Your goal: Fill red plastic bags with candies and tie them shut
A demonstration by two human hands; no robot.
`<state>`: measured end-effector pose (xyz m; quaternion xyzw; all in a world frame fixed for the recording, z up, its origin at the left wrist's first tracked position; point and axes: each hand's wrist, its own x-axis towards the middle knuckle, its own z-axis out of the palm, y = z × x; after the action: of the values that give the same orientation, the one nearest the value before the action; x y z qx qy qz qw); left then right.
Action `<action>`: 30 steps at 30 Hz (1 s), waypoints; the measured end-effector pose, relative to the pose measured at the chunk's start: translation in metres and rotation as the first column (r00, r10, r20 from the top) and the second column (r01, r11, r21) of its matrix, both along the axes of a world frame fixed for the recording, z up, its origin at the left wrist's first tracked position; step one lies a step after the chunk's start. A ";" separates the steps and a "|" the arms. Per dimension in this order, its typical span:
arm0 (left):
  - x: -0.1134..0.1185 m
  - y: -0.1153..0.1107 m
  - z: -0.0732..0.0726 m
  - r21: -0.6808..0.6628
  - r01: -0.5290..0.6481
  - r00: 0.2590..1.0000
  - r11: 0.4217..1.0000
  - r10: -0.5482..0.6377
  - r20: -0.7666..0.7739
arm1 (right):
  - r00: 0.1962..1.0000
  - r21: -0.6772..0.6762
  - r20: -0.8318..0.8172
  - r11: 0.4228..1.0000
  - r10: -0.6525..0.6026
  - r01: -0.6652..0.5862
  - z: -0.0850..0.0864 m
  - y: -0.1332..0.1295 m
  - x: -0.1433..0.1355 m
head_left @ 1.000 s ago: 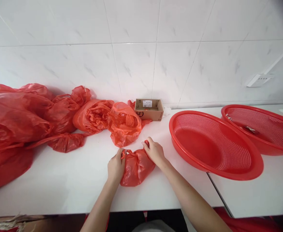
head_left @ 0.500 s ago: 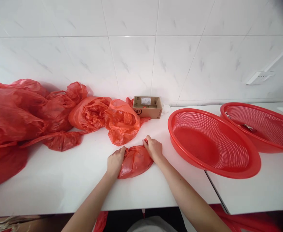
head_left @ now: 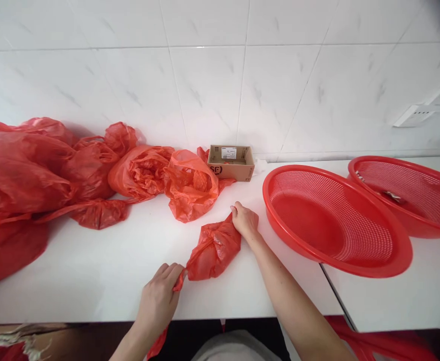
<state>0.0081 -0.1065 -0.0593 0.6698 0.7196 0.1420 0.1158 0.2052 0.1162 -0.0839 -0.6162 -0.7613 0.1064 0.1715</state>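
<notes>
Red plastic bag lies near the front edge of the bench; my left hand and right hand pinch opposite ends, and pulling evenly should prevent tearing.

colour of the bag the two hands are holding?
Red; the bag shows best in the current head view, stretched between the left hand and right hand.
</notes>
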 end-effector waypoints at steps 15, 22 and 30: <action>0.035 0.036 0.049 0.400 -0.281 0.936 0.872 0.157 0.314 | 0.891 -0.007 -0.453 1.000 0.010 -0.015 -0.007 0.001 0.013; 0.079 0.099 0.040 -0.019 -0.074 0.980 0.997 0.076 0.184 | 0.749 0.000 -0.663 1.000 -0.001 0.001 -0.007 0.002 0.020; 0.003 0.072 0.134 -0.222 0.068 0.881 0.973 0.045 0.470 | 0.728 -0.069 -0.683 0.998 -0.049 0.003 -0.011 0.004 0.019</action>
<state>0.0114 -0.0346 0.0743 0.6011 0.6772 0.2152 0.3656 0.2239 0.1206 -0.0944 -0.5493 -0.6322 0.3473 0.4218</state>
